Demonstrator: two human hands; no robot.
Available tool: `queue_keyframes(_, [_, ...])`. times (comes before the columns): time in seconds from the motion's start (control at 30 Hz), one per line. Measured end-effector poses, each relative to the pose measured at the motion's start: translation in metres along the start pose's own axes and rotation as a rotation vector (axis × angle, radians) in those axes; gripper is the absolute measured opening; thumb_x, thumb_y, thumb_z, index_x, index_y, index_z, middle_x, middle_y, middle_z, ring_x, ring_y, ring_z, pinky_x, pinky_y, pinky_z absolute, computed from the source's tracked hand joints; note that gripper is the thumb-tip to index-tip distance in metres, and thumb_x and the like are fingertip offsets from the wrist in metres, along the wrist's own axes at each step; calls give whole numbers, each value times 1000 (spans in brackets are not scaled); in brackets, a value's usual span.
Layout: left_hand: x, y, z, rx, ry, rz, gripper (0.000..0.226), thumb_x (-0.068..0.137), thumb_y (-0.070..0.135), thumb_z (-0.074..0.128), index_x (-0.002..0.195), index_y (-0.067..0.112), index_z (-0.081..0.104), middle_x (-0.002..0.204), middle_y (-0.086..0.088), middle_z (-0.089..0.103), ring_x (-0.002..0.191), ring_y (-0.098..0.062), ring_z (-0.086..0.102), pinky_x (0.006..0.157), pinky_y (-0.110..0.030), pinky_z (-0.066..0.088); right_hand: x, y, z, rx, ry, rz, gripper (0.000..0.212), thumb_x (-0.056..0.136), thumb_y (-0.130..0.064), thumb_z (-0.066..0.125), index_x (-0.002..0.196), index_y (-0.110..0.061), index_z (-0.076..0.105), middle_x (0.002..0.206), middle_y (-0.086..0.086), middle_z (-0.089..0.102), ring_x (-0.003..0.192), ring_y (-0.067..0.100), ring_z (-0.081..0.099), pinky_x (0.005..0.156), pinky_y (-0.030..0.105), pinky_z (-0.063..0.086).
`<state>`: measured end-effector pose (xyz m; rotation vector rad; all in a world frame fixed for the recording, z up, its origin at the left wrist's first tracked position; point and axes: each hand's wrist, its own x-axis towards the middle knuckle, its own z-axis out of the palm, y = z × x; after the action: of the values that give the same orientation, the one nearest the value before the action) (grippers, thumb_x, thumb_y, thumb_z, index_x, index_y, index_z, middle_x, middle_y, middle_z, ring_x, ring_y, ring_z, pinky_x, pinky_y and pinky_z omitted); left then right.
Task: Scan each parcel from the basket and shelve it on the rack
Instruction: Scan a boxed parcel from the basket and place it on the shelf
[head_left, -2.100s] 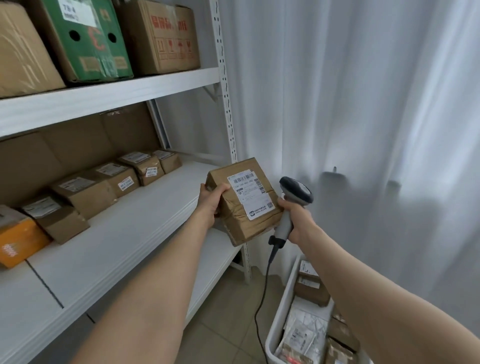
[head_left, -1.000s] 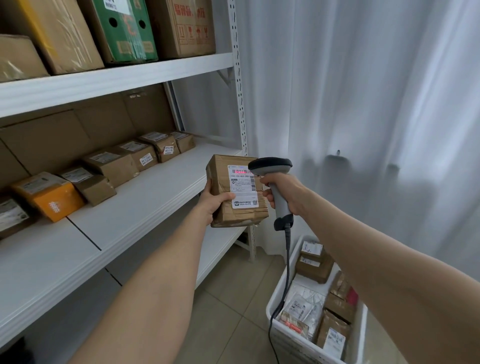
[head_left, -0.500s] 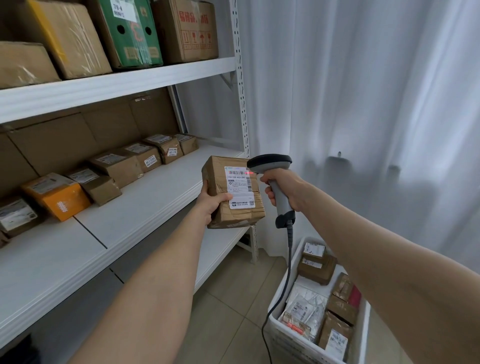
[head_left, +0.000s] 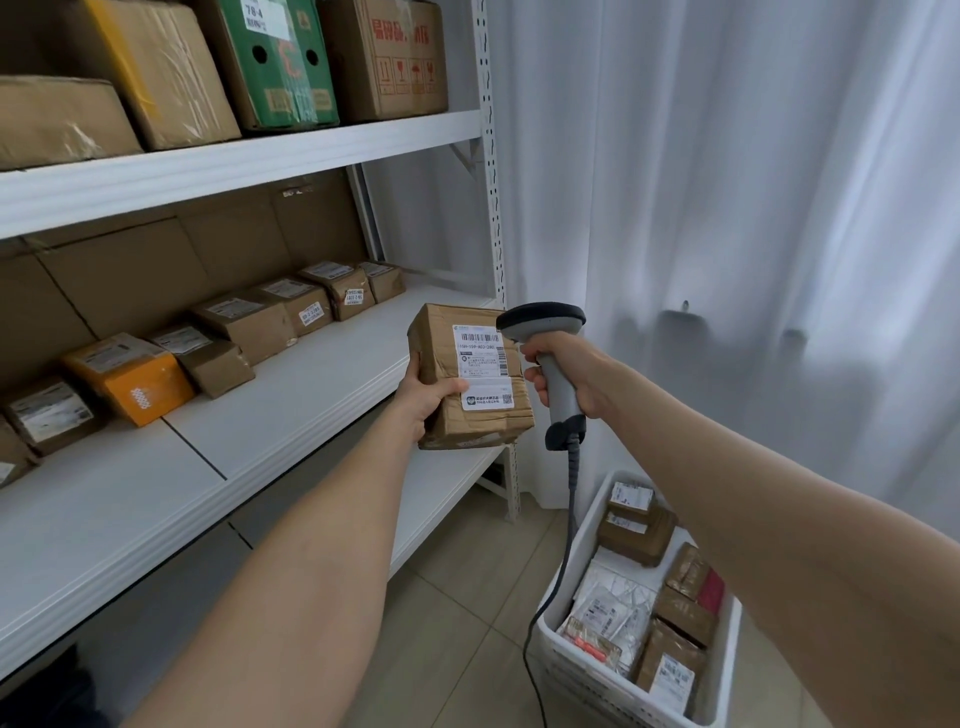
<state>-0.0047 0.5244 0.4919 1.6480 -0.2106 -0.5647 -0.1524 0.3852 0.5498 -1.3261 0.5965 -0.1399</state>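
1. As I judge it, the step in hand is the scan. The parcel (head_left: 441, 338) is in the air, in front of the middle shelf (head_left: 311, 400) of the rack, and its label (head_left: 480, 356) faces the person.
2. To scan well, the barcode at the top of the label must be free. The left thumb (head_left: 451, 387) lies at the label's lower left edge, so it should not slide higher.
3. The head of the scanner (head_left: 543, 319) is just beside the label's upper right corner. I think this is perhaps too close; a little more distance would let the beam cross all the bars. No beam shows on the label.
4. Both hands should be steady until the code is read. After that, the bare front part of the shelf, before the row of boxes (head_left: 249, 322), looks a good place. The basket (head_left: 587, 680) on the floor holds more parcels.
5. The left hand (head_left: 426, 400) reaches forward with a nearly straight arm and grips the parcel from its left side, thumb on the front. The other fingers are hidden behind it.
6. The right hand (head_left: 571, 369) has its fingers (head_left: 535, 374) clamped round the grey handle, with the head pointing left. The cable (head_left: 571, 499) hangs down beside the basket. I cannot tell if a finger presses the trigger.
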Motion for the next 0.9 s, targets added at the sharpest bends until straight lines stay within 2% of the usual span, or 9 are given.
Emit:
queue_keyframes(0.07, [-2, -1, 0, -10, 9, -5, 85, 77, 8, 77, 146, 31, 33, 132, -8, 57, 103, -27, 59, 90, -48, 51, 1, 1, -1, 13, -14, 6, 8, 90, -15, 58, 86, -10, 54, 63, 5, 56, 47, 12, 49, 44, 20, 45])
queue_keyframes(0.2, [-16, 4, -9, -48, 60, -54, 70, 78, 20, 77, 138, 30, 43, 120, -4, 62, 93, -23, 60, 74, -43, 50, 6, 6, 6, 129, 4, 3, 10, 89, -13, 62, 95, -6, 58, 65, 7, 57, 45, 13, 52, 43, 22, 47])
queue_keyframes(0.33, [-31, 11, -33, -57, 152, -89, 66, 78, 31, 76, 136, 30, 45, 115, -2, 62, 90, -23, 57, 75, -46, 47, 12, 19, 23, 206, 91, 4, 26, 85, -9, 68, 109, -4, 57, 70, 7, 56, 49, 16, 56, 45, 25, 50])
queue_keyframes(0.43, [-45, 14, -58, -59, 218, -98, 65, 79, 35, 74, 137, 30, 45, 115, -3, 61, 88, -23, 57, 77, -46, 46, 14, 31, 43, 230, 68, 34, 36, 83, -12, 71, 115, -7, 56, 88, 14, 66, 75, 28, 67, 67, 38, 59])
queue_keyframes(0.5, [-55, 14, -74, -56, 252, -99, 63, 79, 37, 74, 136, 30, 46, 113, -3, 61, 88, -23, 57, 83, -49, 47, 13, 39, 60, 222, 22, 58, 34, 82, -15, 72, 112, -7, 59, 98, 16, 69, 88, 32, 68, 79, 43, 55])
queue_keyframes(0.63, [-74, 15, -105, -51, 307, -134, 60, 79, 41, 72, 133, 27, 48, 115, -5, 60, 100, -27, 55, 97, -55, 43, 9, 46, 101, 212, -81, 96, 42, 77, -21, 76, 115, -9, 62, 101, 13, 73, 87, 31, 72, 74, 42, 59])
queue_keyframes(0.77, [-98, 18, -142, -35, 338, -155, 57, 80, 45, 71, 128, 22, 50, 105, -4, 61, 93, -24, 55, 87, -48, 45, 11, 48, 143, 174, -141, 103, 59, 65, -26, 79, 119, -10, 62, 105, 14, 73, 93, 33, 72, 82, 53, 57])
queue_keyframes(0.83, [-107, 18, -165, -16, 339, -166, 65, 77, 46, 73, 132, 24, 46, 117, -7, 58, 104, -28, 54, 90, -52, 46, 0, 44, 166, 161, -130, 102, 49, 73, -23, 77, 117, -9, 60, 107, 12, 71, 92, 29, 70, 78, 45, 59])
queue_keyframes(0.9, [-117, 18, -191, -3, 326, -178, 72, 75, 45, 75, 135, 24, 43, 123, -7, 55, 110, -29, 52, 92, -56, 45, -6, 44, 188, 158, -147, 83, 35, 83, -19, 72, 114, -9, 57, 99, 11, 67, 81, 25, 65, 67, 37, 56])
